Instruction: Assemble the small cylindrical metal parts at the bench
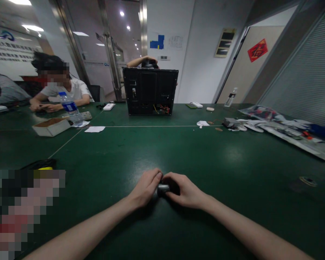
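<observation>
Two hands meet around one small dark object

The small dark object (pixel 164 188), with a shiny grey part, is low over the green table (pixel 119 151), between the two hands; whether it rests on the surface, I cannot tell. The left hand (pixel 147 186) covers it from its left side, probably to keep it steady. Its thumb lies near the forefinger, but the other fingers are hidden, so I cannot tell if they grip. The right hand (pixel 188 191) comes from the opposite side, its thumb and forefinger bent like a hook; their tips seem clamped on the object, perhaps because it is too small for a full palm.

Across the table, a black rear panel (pixel 151 90) of some equipment stands upright, its wires turned this way, presumably so that the person (pixel 138 62) behind it can face the other side. At left, an open shallow box (pixel 52 127) sits near a water bottle (pixel 69 108), which seems placed within reach of the seated person (pixel 79 88) in white.
</observation>
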Motion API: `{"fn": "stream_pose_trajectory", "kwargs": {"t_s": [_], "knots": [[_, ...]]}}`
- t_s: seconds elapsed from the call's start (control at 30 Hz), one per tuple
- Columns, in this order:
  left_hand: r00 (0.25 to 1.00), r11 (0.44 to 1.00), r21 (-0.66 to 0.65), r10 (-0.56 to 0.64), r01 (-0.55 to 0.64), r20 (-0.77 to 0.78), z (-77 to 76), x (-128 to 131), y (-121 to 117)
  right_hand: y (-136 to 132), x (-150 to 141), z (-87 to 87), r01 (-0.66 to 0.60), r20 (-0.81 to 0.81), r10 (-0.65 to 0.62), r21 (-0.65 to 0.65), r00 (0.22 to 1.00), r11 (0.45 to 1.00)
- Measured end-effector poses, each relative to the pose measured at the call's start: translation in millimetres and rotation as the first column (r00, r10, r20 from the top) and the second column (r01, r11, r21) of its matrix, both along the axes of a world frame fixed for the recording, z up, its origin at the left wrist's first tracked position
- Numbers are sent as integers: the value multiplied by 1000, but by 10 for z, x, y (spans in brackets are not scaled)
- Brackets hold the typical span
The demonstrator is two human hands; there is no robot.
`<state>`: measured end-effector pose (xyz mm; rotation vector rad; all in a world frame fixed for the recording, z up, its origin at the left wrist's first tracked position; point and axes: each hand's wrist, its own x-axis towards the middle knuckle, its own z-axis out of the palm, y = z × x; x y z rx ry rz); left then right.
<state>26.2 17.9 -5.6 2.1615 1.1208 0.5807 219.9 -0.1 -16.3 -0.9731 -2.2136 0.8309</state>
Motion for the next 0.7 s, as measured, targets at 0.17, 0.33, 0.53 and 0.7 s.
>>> {"fn": "stream_pose_trajectory", "kwargs": {"t_s": [0.17,0.33,0.53,0.7], "knots": [[999,999,15,-29,30,-27,-32,7,31,25,4,-49,22,-9,-22,-38,1000,999],[1000,1000,6,-10,11,-5,-15,-5,24,56,40,-32,53,0,-53,-58,999,997],[993,996,-35,-76,80,94,22,-35,1,116,61,-12,127,-79,-142,-176,987,976],[990,995,-29,-90,94,112,8,6,-12,173,78,-90,110,-187,-174,-308,967,945]]}}
